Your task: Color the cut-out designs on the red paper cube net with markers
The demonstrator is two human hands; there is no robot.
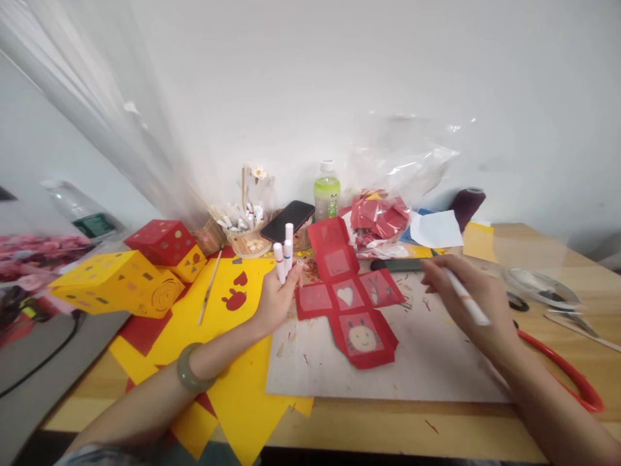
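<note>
The right hand (pixel 488 299) is gripping a marker (pixel 466 296), the left hand (pixel 276 303) clutching more pens (pixel 288 251); the red cutout (pixel 356 299) is looking light, creasable, best held by its edges.

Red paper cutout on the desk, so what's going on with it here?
A person sits out of frame, except for both arms. The left hand holds some white markers; the right hand holds another marker, apart from the red paper cutout. That lies unfolded on a pale board, showing a heart and a face drawing.
</note>
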